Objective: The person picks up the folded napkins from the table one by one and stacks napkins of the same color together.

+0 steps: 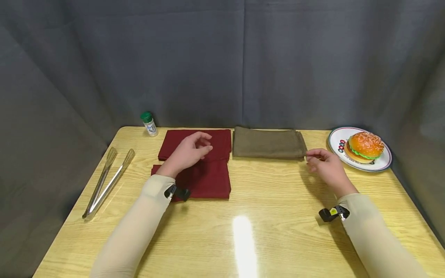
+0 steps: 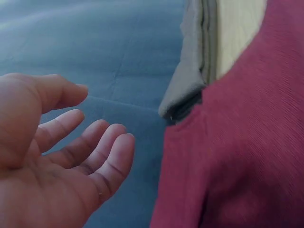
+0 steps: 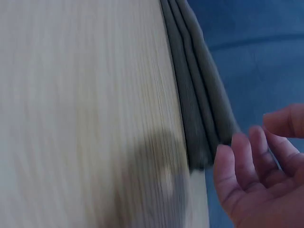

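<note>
My left hand (image 1: 191, 150) hovers over two folded dark red cloths, its fingers loosely bent with nothing between them. The far red cloth (image 1: 220, 144) and the near red cloth (image 1: 208, 183) lie flat, one in front of the other. To their right lies a folded olive-brown cloth (image 1: 267, 143), its stacked layers (image 3: 194, 80) showing along the edge in the right wrist view. My right hand (image 1: 326, 166) is at that cloth's right front corner, fingers relaxed. Its fingertips (image 3: 227, 154) come right up to the corner; whether they touch is unclear.
Metal tongs (image 1: 104, 189) lie spread on the left of the wooden table (image 1: 278, 231). A green-capped shaker (image 1: 149, 124) stands at the back left. At the back right, a white plate (image 1: 335, 141) holds a toy-like burger (image 1: 365, 144). A dark grey curtain (image 1: 194, 69) hangs behind.
</note>
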The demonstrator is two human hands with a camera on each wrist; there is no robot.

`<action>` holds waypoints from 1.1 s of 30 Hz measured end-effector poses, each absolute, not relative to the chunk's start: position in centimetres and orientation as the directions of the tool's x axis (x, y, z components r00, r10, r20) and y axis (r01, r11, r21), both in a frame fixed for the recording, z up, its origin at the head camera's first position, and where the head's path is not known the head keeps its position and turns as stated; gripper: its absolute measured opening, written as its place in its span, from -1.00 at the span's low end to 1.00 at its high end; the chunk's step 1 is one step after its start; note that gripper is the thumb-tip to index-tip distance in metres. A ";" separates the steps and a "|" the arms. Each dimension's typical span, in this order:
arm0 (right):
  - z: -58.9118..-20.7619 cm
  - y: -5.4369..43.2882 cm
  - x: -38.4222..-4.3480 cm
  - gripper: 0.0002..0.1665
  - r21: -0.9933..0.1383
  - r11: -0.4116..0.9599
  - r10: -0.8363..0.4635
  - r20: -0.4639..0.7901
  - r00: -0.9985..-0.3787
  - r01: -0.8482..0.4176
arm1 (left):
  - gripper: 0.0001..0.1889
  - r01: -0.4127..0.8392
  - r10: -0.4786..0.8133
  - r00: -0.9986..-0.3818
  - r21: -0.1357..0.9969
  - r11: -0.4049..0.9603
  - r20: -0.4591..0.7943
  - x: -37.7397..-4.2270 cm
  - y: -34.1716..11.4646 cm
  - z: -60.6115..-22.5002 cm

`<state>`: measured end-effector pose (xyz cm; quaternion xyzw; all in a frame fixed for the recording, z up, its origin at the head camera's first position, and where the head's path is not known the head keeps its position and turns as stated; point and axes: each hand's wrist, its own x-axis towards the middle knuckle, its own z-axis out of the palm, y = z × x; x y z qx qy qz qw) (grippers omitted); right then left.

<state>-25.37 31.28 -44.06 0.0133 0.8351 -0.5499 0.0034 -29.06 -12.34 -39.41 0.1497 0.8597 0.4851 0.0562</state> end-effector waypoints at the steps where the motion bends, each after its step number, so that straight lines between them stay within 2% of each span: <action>1: -44.0 30.7 -25.1 -0.60 -0.917 0.399 -0.005 -0.016 -1.000 0.013 | -0.65 0.205 0.316 -0.948 0.848 0.489 0.047 -28.7 -12.8 -39.6; 7: -44.1 25.7 -23.8 -0.67 -0.910 0.409 -0.167 -0.003 -0.986 -0.066 | -0.64 0.181 0.285 -0.958 0.847 0.500 0.036 -26.3 -16.1 -40.7; 16: -44.7 17.1 -23.4 -0.67 -0.948 0.316 -0.320 -0.063 -0.945 -0.043 | -0.60 0.113 0.212 -0.977 0.851 0.513 0.002 -24.1 -20.6 -42.0; 23: -45.4 12.3 -24.4 -0.65 -0.930 0.367 -0.335 -0.095 -0.937 -0.036 | -0.58 0.046 0.124 -0.992 0.815 0.577 -0.032 -22.1 -24.2 -42.9; 28: -45.7 10.9 -25.1 -0.65 -0.905 0.423 -0.310 -0.102 -0.945 -0.041 | -0.53 0.010 0.084 -0.995 0.777 0.629 -0.055 -21.0 -26.2 -43.4; 33: -45.3 9.9 -25.2 -0.61 -0.900 0.434 -0.327 -0.114 -0.938 -0.042 | -0.45 -0.065 0.059 -0.990 0.780 0.623 -0.130 -20.1 -27.9 -43.7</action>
